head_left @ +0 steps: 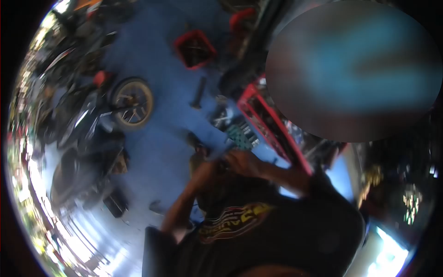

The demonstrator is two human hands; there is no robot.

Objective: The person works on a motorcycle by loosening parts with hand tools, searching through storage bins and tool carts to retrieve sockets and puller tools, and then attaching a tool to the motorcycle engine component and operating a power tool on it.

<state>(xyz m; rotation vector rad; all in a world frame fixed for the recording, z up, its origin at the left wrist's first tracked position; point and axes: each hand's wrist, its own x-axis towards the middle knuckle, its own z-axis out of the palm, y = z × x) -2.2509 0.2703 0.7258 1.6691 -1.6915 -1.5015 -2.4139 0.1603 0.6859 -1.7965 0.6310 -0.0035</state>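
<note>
My left hand (205, 171) and my right hand (241, 161) meet in front of my dark shirt (286, 226). Blur softens both, but the fingers look curled inward around a small dark spot between them. What they hold there is too unclear to name. Just beyond my right hand lies a green tray or case (240, 136) with light, slim pieces along one side. Past it is a shiny metallic cluster (221, 115) that I cannot identify.
A motorcycle (83, 124) with a gold-rimmed wheel (133, 103) stands at left on the blue floor (161, 92). A red crate (194, 49) sits farther off. A red-framed rack (277, 131) runs along the right. A blurred oval covers the upper right.
</note>
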